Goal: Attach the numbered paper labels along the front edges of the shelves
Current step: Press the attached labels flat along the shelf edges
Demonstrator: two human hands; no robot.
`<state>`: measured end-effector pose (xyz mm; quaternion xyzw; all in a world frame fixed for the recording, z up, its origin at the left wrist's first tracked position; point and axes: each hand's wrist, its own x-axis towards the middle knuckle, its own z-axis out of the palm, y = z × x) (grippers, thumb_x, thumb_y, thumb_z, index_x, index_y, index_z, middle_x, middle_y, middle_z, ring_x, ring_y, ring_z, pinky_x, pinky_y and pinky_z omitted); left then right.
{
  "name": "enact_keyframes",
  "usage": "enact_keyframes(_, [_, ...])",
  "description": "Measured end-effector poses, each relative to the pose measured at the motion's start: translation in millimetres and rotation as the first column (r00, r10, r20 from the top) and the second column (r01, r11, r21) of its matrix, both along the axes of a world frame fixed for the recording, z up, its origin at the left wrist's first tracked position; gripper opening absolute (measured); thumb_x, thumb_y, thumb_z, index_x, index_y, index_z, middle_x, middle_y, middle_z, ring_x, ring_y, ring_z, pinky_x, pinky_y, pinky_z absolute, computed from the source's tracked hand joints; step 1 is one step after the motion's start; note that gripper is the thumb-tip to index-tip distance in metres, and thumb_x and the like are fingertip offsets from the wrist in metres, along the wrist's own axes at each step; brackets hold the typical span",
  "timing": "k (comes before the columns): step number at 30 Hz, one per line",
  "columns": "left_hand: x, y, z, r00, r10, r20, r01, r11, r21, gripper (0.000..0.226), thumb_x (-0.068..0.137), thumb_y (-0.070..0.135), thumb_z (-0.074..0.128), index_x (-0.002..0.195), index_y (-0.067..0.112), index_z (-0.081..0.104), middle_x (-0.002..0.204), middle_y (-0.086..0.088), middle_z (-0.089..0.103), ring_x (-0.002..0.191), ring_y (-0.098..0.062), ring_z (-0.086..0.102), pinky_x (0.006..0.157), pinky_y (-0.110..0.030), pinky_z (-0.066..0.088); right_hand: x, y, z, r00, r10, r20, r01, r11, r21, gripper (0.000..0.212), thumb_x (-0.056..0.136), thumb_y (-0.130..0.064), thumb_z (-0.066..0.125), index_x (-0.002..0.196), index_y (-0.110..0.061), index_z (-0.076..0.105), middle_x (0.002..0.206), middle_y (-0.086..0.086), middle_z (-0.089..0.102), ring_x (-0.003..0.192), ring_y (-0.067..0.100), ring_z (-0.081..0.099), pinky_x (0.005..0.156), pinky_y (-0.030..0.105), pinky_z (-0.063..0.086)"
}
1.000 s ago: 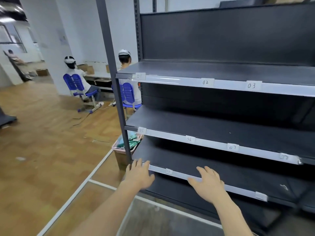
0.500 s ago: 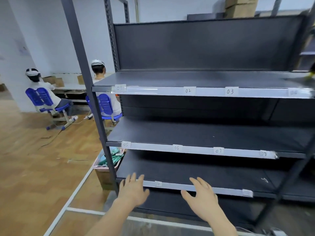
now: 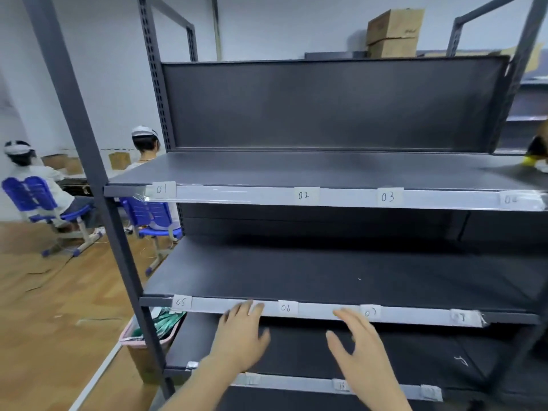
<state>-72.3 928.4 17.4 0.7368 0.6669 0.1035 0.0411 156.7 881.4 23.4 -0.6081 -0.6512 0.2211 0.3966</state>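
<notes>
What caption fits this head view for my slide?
Two bare hands, left hand and right hand, reach open toward the dark grey metal shelf's middle label strip between paper labels 05 and 07.

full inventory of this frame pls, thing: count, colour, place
shelf unit: 1, dark grey, fills centre and right
labels, top shelf: 4, white, 01 to 03 readable, fourth blurred
labels, middle shelf: 4, white, 05, 06, 07 readable, fourth unclear
labels, lowest shelf: at least 3, pale, numbers unreadable
cardboard boxes: 2, brown, stacked behind the unit's top
seated people: 2, white headbands, left background
chairs: 2, blue, under them
bin: 1, pink rim, floor by the unit's left post
floor: wood, left
left hand: open, fingertips at the middle shelf's edge
right hand: open, beside label 07
</notes>
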Motion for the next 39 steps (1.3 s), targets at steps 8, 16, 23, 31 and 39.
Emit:
enact_keyframes(8, [4,109,114,0.986,-0.027,0.167,-0.072,0.828,0.555,0.019,0.09,0.024,0.056,0.104,0.023,0.069,0.101,0.008,0.066,0.098,-0.017,0.057,0.088,-0.033,0.043,0,110,86,0.998,0.056,-0.004,-0.052,0.961,0.271,0.031,0.092,-0.025,0.06,0.119,-0.038,0.057,0.117,-0.034,0.047,0.114,0.0,0.047,0.095,0.023,0.043])
enact_keyframes(16, [20,176,182,0.983,-0.172,0.068,0.099,0.8,0.592,0.018,0.093,0.024,0.055,0.108,0.021,0.065,0.103,0.004,0.061,0.098,-0.019,0.054,0.086,-0.035,0.044,-20,206,150,0.97,-0.14,0.201,0.011,0.845,0.534,0.03,0.088,-0.011,0.062,0.117,-0.015,0.064,0.112,-0.004,0.057,0.101,0.017,0.047,0.083,0.031,0.047])
enact_keyframes(23, [35,198,195,0.934,-0.325,0.147,0.214,0.841,0.496,0.014,0.092,0.03,0.058,0.095,0.026,0.071,0.093,0.007,0.06,0.09,-0.013,0.052,0.083,-0.036,0.047,-16,230,165,0.956,-0.127,0.265,-0.019,0.873,0.487,0.008,0.089,-0.02,0.064,0.089,-0.024,0.07,0.088,-0.009,0.059,0.087,0.016,0.044,0.072,0.028,0.044])
enact_keyframes(31, [25,198,207,0.829,-0.402,0.388,0.302,0.906,0.295,0.005,0.085,0.027,0.066,0.085,0.027,0.072,0.086,0.013,0.066,0.082,-0.003,0.06,0.077,-0.025,0.051,-20,231,171,0.959,-0.103,0.264,-0.012,0.915,0.402,0.012,0.089,-0.023,0.061,0.08,-0.028,0.064,0.084,-0.015,0.058,0.088,0.012,0.045,0.072,0.028,0.042])
enact_keyframes(39, [25,207,217,0.88,-0.399,0.258,0.342,0.909,0.238,0.007,0.089,0.026,0.059,0.086,0.026,0.065,0.091,0.013,0.065,0.088,-0.009,0.058,0.08,-0.028,0.048,-27,232,181,0.946,-0.144,0.289,0.045,0.945,0.323,0.017,0.09,-0.018,0.058,0.076,-0.027,0.062,0.083,-0.017,0.056,0.089,0.011,0.044,0.07,0.029,0.039])
